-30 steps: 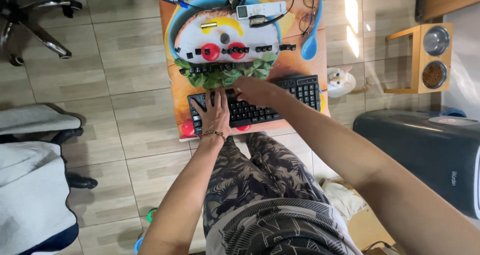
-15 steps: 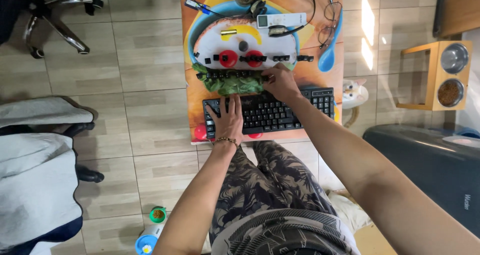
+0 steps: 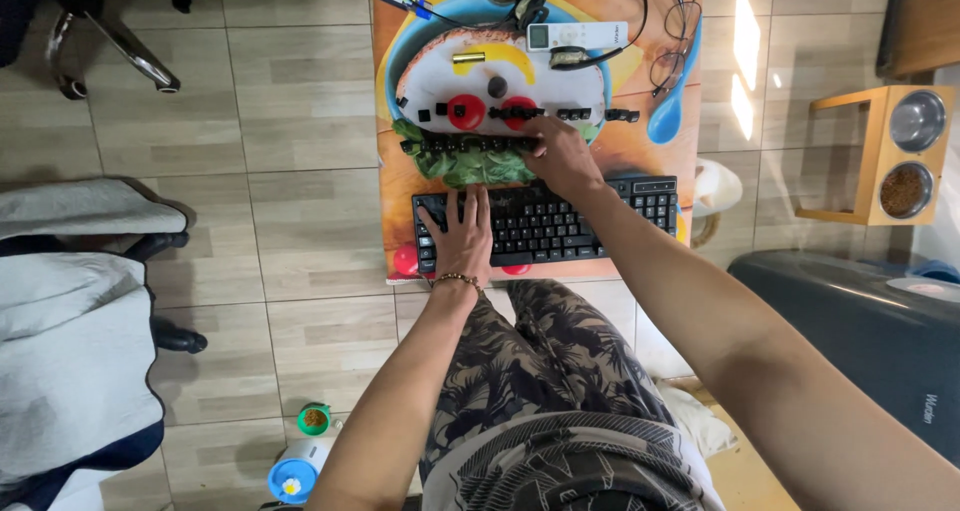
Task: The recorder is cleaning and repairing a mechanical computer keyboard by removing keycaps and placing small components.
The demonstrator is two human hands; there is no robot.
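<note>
A black keyboard [image 3: 570, 221] lies on a small table with a colourful printed top [image 3: 640, 141]. My left hand [image 3: 462, 239] rests flat on the keyboard's left part with the fingers spread, holding nothing. My right hand [image 3: 560, 156] reaches past the keyboard's far edge. Its curled fingers come down on the right end of a row of loose black keycaps [image 3: 460, 143] laid out on the table. The fingertips are hidden, so I cannot tell if they pinch a keycap. More loose keycaps [image 3: 590, 115] sit in a second row further back.
A white remote control [image 3: 577, 36], cables and a pair of glasses [image 3: 672, 43] lie at the table's far end. A wooden stand with two pet bowls [image 3: 905, 156] is at the right, a dark grey bin [image 3: 860, 331] is nearer, and a chair base [image 3: 120, 31] is far left.
My right hand has moved from the keyboard's far edge up to the row of loose keycaps. My left hand has stayed on the keyboard.
</note>
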